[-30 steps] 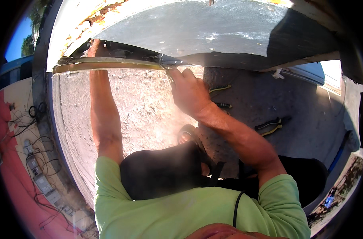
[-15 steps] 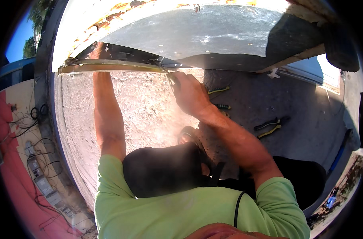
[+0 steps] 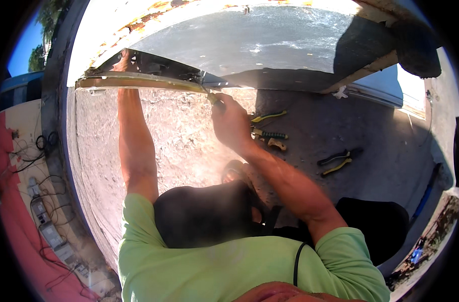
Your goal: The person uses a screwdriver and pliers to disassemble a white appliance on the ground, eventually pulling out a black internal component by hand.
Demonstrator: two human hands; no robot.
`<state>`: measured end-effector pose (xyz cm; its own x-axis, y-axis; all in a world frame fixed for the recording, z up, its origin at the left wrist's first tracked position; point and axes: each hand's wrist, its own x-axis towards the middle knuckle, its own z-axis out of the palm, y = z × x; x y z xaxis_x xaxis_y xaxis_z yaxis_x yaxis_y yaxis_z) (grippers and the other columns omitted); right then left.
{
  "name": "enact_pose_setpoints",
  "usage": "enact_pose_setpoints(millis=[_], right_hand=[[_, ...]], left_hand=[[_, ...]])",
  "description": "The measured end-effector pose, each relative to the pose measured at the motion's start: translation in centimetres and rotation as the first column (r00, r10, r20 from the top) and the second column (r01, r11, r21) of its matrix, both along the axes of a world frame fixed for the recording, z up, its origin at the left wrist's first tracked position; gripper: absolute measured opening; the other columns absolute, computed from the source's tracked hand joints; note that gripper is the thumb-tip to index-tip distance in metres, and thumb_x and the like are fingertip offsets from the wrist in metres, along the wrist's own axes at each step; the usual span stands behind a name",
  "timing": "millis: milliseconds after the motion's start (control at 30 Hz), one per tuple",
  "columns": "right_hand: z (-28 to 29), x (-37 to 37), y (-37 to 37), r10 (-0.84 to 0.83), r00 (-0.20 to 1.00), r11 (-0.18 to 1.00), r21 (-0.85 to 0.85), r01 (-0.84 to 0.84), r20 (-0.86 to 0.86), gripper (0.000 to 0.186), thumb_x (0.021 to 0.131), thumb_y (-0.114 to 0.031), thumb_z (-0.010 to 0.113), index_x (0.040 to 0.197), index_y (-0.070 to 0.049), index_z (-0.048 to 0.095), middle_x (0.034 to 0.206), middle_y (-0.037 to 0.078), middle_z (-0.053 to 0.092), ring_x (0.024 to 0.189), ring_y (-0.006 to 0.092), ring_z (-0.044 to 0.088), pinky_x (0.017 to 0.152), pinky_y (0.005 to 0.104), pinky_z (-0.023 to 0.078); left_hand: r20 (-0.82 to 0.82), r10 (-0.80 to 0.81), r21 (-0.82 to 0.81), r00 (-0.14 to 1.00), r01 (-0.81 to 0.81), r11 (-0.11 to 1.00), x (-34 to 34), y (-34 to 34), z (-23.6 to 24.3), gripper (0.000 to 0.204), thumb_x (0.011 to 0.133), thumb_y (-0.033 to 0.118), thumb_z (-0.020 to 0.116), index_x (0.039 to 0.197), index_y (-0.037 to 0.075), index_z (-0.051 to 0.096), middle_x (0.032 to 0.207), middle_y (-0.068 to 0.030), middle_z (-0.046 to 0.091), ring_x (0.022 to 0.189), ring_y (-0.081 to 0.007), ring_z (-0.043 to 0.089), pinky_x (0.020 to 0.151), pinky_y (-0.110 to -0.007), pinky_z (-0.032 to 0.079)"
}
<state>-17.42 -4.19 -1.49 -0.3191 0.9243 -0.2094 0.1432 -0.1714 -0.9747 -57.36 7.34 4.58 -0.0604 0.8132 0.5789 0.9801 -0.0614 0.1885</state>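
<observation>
My left hand (image 3: 121, 61) reaches up behind a pale metal strip (image 3: 144, 83) into a dark opening under a grey metal panel (image 3: 270, 40). Its fingers are mostly hidden there. At the strip's right end, my right hand (image 3: 229, 120) is closed around a small tool with a yellow-green and dark handle (image 3: 214, 99). The tool's thin tip points up at the strip's end; most of the handle lies inside the fist, so its exact kind does not show.
Yellow-and-black pliers (image 3: 336, 162) lie on the shaded concrete floor to the right. Nearer my right wrist are a yellow-handled tool (image 3: 270, 116), a green-and-black grip (image 3: 271, 134) and a tan piece (image 3: 277, 144). Cables and grey boxes (image 3: 52, 235) run along the far left.
My right hand has shifted slightly left and down, with the tool now showing more at the strip's end. The tools beside that wrist are less covered. My left hand stays in the opening.
</observation>
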Motion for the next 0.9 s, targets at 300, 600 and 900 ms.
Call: enact_pose_setpoints(millis=[300,600,900], right_hand=[[-0.9,-0.9,-1.1,-0.081,0.995,0.975,0.213,0.068,0.053,0.036,0.091,-0.015,0.064,0.125,-0.002,0.059,0.104,0.024,0.066,0.093,0.0455,0.065,0.084,0.0529,0.05],[0.5,-0.5,0.0,-0.051,0.998,0.996,0.082,0.048,0.038,0.033,0.092,-0.016,0.063,0.121,-0.001,0.063,0.1,0.025,0.069,0.097,0.0441,0.066,0.087,0.051,0.051],[-2.5,-0.9,0.8,-0.148,0.954,0.917,-0.398,0.033,-0.261,0.039,0.091,-0.02,0.066,0.124,0.003,0.066,0.1,0.015,0.074,0.088,0.0231,0.07,0.082,0.036,0.052]], left_hand=[[0.003,0.013,0.012,1.0,-0.013,1.0,0.4,-0.1,-0.1,0.041,0.089,0.013,0.073,0.129,0.015,0.063,0.106,-0.0088,0.073,0.085,-0.0185,0.068,0.071,-0.034,0.054],[0.009,0.035,0.023,0.999,-0.035,0.999,0.5,-0.3,0.0,0.04,0.09,0.014,0.073,0.128,0.014,0.064,0.106,-0.0088,0.072,0.085,-0.0184,0.068,0.072,-0.034,0.054],[0.012,0.015,0.032,1.0,-0.016,0.999,1.1,1.1,0.2,0.038,0.09,0.015,0.072,0.127,0.013,0.064,0.106,-0.0087,0.072,0.086,-0.0184,0.067,0.073,-0.034,0.054]])
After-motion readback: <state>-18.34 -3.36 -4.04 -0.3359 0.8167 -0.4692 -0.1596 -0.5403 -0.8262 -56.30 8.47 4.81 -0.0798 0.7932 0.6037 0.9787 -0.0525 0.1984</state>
